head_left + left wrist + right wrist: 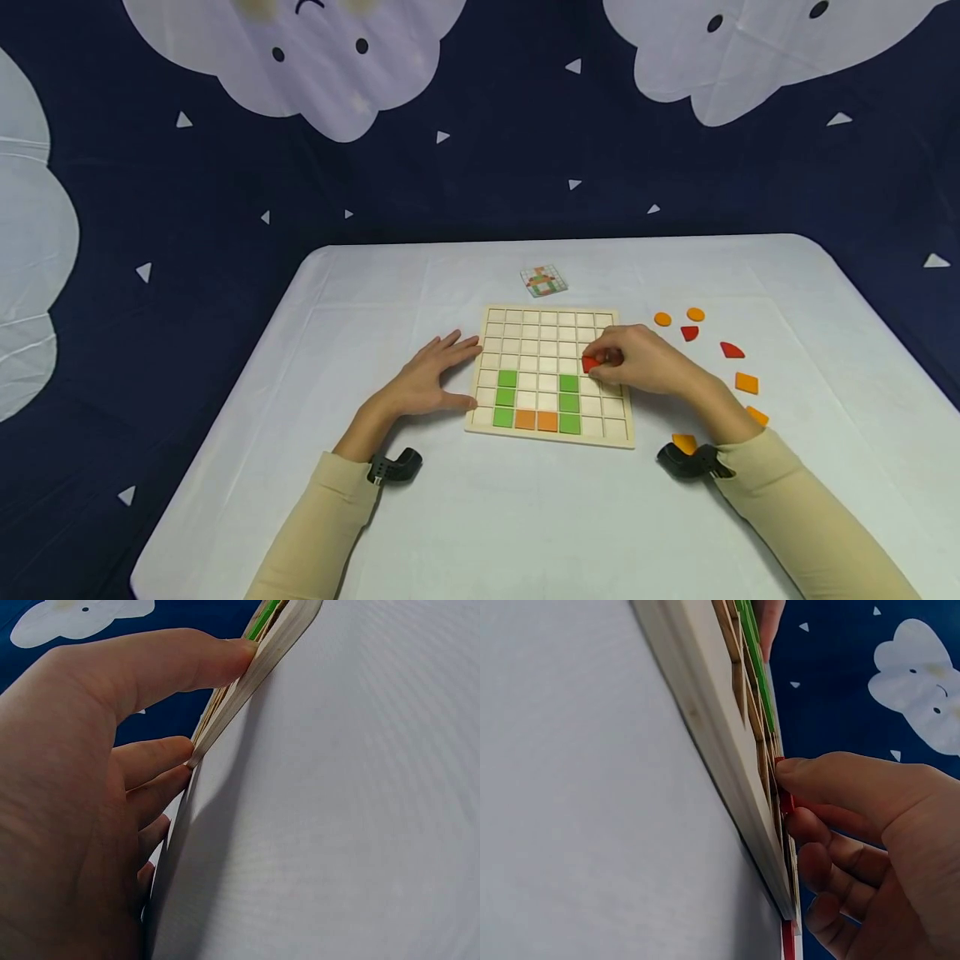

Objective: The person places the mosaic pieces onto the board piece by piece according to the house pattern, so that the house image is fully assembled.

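Note:
A wooden grid board (537,320) lies on the white table, with green square tiles (505,397) in two columns and two orange tiles (536,420) between them in the bottom row. My right hand (647,360) pinches a red quarter-circle tile (589,364) between thumb and fingers, close over the right part of the grid. In the right wrist view the red tile (785,796) stands tilted at the board's surface. My left hand (431,377) has its fingers spread, thumb and fingertips touching the board's left edge (247,682).
Right of the board lie two orange discs (678,317), two red pieces (732,350) and several orange pieces (746,382), one partly behind the right wrist's black band (686,461). A small pattern card (543,281) lies beyond the board. A dark cloud-patterned cloth hangs behind the table.

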{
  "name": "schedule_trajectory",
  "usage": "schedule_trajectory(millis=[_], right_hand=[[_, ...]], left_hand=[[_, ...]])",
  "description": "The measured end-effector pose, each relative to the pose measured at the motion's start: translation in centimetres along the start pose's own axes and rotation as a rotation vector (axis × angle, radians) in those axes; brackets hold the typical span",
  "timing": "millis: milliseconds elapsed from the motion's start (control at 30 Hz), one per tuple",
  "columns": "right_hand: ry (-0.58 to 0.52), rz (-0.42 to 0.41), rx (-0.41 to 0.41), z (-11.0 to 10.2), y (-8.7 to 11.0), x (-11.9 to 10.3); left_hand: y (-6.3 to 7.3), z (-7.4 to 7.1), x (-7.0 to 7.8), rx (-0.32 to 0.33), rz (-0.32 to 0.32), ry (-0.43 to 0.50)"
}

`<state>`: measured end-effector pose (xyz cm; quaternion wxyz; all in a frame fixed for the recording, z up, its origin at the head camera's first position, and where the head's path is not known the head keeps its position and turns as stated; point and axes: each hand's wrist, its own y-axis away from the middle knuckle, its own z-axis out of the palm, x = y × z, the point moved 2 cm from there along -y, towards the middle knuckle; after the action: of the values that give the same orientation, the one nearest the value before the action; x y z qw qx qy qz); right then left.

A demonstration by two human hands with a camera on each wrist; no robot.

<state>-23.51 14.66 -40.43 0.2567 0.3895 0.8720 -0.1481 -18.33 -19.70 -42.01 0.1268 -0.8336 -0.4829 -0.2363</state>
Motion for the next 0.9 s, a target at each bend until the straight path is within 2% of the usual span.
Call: schedule_trajectory(millis=[533,700,900], right_hand=[[-0.003,-0.012,-0.012,-0.4,0.5,-0.1],[-0.018,0.017,-0.03,-1.3,1.2,0.4],[0.009,0.089,-0.039,-2.5,2.6,1.7]], left_hand=[[0.0,0.0,0.0,0.008,0.012,-0.001],[0.0,0.1,0.0,0.015,0.016,-0.012],[-0.2,0.1,0.0,0.0,0.001,-0.012]])
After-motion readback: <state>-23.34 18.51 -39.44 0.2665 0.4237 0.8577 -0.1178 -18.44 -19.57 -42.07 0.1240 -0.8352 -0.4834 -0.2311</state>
